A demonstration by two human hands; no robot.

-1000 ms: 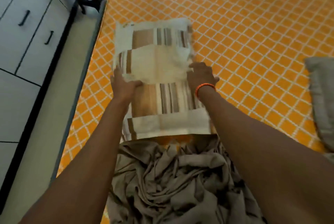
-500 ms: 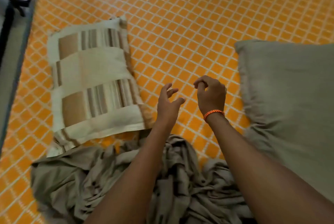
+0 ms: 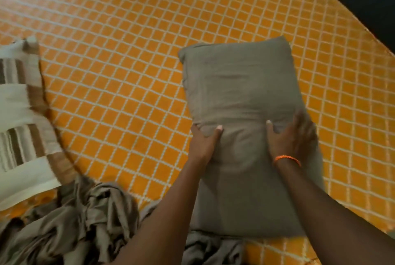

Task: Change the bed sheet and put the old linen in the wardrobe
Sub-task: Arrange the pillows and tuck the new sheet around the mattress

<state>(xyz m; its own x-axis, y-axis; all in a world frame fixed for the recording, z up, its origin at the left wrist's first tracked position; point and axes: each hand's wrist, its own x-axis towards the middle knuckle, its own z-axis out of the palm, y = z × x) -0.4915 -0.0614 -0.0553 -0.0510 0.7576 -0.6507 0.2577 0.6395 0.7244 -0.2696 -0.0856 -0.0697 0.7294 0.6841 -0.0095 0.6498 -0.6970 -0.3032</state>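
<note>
Dim, warm light, blown-out glare top left, motion blur leftward, wide-angle bending at edges.

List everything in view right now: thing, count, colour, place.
Grey-brown fabric pillow: one, grey-brown, lying right of centre on the bed.
Striped cream-and-brown pillow: one, cream with brown bands, at the left edge.
Crumpled grey-brown sheet: one heap, bottom left, at the near edge.
Orange mattress cover with white lattice: one, spread across the bed.
Orange wristband: one, on the right wrist.
Left hand: gripping the grey-brown pillow's left side.
Right hand: gripping its right side.
</note>
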